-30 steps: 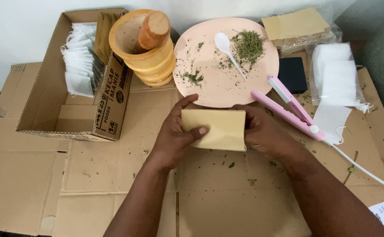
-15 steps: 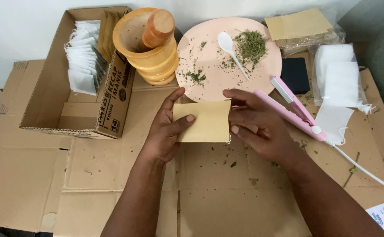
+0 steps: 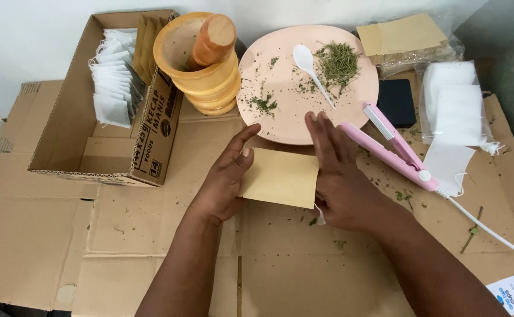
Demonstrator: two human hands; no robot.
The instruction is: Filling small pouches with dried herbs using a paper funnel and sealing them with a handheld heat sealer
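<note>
A tan paper envelope (image 3: 277,178) is held between my two hands above the cardboard floor covering (image 3: 151,246). My left hand (image 3: 224,179) grips its left edge with thumb and fingers. My right hand (image 3: 336,176) holds its right edge, fingers stretched flat and pointing away from me. A scrap of white paper peeks out under my right palm. Just beyond my hands sits a pink plate (image 3: 280,126) with dried green herbs (image 3: 337,58) and a white spoon (image 3: 308,66).
A wooden mortar and pestle (image 3: 201,58) stands left of the plate. An open cardboard box (image 3: 101,100) holds white sachets and tan envelopes. A pink corded sealing iron (image 3: 395,147) lies to the right, with white sachet stacks (image 3: 457,103), a black pad (image 3: 396,103), and bagged tan envelopes (image 3: 401,35).
The envelope has shifted slightly right and lower. My right hand has opened out from a curled grip to flat, extended fingers along the envelope's right edge.
</note>
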